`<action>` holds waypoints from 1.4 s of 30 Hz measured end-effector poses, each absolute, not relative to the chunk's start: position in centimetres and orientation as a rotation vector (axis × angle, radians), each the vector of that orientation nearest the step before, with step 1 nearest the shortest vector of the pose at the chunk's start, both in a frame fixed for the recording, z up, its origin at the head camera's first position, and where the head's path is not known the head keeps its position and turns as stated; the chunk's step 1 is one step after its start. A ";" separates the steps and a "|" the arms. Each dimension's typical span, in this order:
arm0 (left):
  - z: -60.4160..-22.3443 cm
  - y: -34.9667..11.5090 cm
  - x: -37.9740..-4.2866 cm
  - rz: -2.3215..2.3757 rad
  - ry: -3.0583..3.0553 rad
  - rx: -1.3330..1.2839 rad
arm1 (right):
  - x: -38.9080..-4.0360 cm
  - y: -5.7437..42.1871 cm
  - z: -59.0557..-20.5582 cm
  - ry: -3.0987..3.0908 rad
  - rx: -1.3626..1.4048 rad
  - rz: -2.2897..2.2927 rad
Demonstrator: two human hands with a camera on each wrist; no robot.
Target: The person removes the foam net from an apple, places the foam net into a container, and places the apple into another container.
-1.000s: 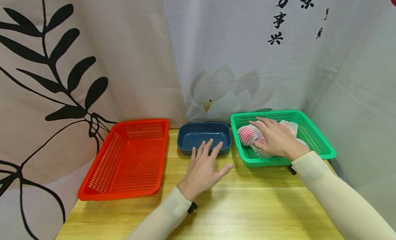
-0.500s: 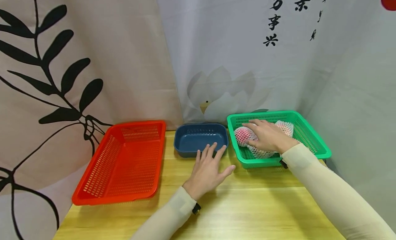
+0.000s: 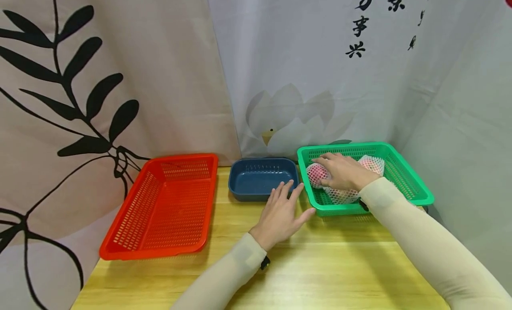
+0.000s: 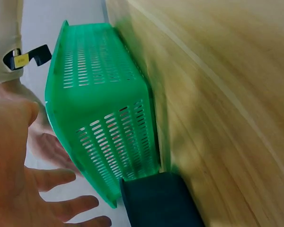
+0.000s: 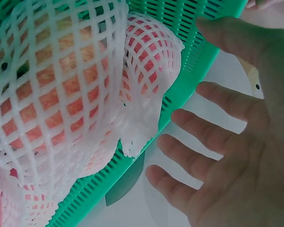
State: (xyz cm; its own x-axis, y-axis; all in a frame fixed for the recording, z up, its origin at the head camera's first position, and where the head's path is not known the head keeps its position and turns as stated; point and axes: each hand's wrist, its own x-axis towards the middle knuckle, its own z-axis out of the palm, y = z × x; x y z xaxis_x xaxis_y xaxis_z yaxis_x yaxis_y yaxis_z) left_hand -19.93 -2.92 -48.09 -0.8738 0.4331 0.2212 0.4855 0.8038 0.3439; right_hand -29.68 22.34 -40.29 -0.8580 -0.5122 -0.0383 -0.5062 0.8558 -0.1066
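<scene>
My right hand is over the green basket, fingers spread and slightly bent above the fruit. In the right wrist view its fingers stand apart from a red-and-yellow streaked apple in white foam netting. Beyond that apple lies a pinker netted fruit. Another pink netted fruit shows at the basket's left end; the hand hides part of the pile. My left hand hovers with spread fingers and holds nothing. Its fingertips overlap the front right corner of the dark blue tray in the head view.
A red basket with nothing in it stands left of the blue tray on the wooden table. Printed cloth curtains hang close behind the containers and along the right side.
My left hand has moved right, towards the green basket. My right hand has shifted a little left and lower over the fruit. The containers have stayed in place.
</scene>
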 end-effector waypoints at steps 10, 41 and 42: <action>-49.8 -1.9 -21.7 -0.629 -2.816 -0.773 | -31.0 21.6 -40.8 2.910 -0.808 -0.096; -49.8 0.4 -22.3 -0.484 -2.874 -0.747 | -34.1 19.6 -41.9 2.729 -0.703 0.087; -49.8 0.4 -22.3 -0.478 -2.878 -0.750 | -34.2 19.6 -41.9 2.729 -0.696 0.089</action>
State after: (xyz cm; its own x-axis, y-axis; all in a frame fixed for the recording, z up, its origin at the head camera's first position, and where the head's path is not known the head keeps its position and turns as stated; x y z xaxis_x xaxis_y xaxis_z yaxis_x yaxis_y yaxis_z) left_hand -22.30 0.42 -49.78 -0.8682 0.4531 0.2022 0.4942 0.8265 0.2696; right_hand -34.17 19.61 -41.90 -0.8292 -0.4558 -0.3234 -0.4758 0.8793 -0.0193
